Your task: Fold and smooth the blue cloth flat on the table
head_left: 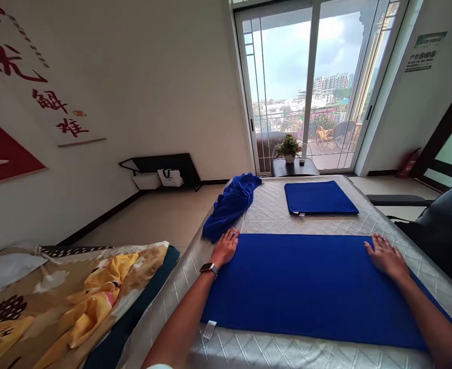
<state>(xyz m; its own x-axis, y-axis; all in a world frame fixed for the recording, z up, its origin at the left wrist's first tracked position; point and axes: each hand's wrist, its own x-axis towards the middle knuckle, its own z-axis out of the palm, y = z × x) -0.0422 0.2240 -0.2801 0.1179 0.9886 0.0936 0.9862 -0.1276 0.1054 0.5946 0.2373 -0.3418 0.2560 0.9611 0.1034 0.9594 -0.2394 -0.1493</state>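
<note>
smooth blue cloth [306,287] on quilted mattress [264,215]
left hand [225,248], right hand [388,257] — opened flat, grasping nothing — at the cloth's far corners

On the white hanging scroll [26,66], the lowest two large red characters read 解 and 难; the one above may be 忧 or 优. White strokes on the red banner [3,154] are cut off. The wall notice [426,51] shows a row of round symbols among illegible print. Markings on the white bag [170,178] and the label [209,329] of the spread blue cloth [306,287] cannot be read.
</note>
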